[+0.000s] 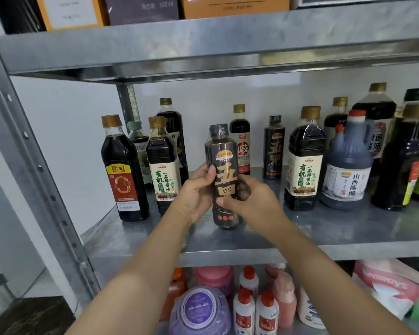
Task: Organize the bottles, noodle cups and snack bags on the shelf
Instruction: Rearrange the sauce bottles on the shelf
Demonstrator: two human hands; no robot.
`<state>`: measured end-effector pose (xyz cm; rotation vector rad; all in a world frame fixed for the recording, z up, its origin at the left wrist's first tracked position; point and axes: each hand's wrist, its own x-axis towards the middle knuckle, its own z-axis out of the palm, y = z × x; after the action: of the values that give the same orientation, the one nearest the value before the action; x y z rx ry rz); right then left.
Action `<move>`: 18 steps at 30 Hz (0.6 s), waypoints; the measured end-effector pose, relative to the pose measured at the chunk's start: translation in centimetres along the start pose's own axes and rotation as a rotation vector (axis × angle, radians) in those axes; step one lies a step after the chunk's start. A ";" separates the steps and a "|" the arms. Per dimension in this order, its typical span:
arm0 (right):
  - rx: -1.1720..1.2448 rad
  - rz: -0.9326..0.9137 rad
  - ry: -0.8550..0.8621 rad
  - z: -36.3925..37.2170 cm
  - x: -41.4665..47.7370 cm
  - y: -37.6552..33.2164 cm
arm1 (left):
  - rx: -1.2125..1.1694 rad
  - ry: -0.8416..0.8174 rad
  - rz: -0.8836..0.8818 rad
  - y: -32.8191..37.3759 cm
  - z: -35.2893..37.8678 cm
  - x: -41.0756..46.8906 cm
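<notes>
A tall dark bottle [224, 165] with large gold characters stands upright at the front middle of the metal shelf [324, 240]. My left hand [195, 194] grips its left side with the thumb across the label. My right hand [249, 199] grips its right side, thumb on the lower label. A matching dark bottle [273, 148] stands farther back. Two cream-labelled soy sauce bottles [163, 165] [304, 160] stand left and right of it. A red-labelled vinegar bottle [124, 172] is at the left, a blue vinegar jug [347, 165] at the right.
More dark bottles [240, 141] line the back and crowd the right end [402, 160]. The shelf below holds red-capped white bottles [254, 313], a purple tub [200, 310] and a pink pack [387, 284]. Boxes [140, 8] sit on the shelf above. A steel upright [34, 170] bounds the left.
</notes>
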<state>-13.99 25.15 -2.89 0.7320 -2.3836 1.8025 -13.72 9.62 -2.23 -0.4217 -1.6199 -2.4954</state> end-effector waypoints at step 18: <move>-0.322 0.001 0.069 1.3 -0.4 0.9 | 0.914 0.427 0.095 -2.2 2.1 -3.3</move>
<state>-13.70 24.27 -4.25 0.6182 -2.5375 1.3684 -10.81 12.29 -4.39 0.1409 -2.1909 -1.3879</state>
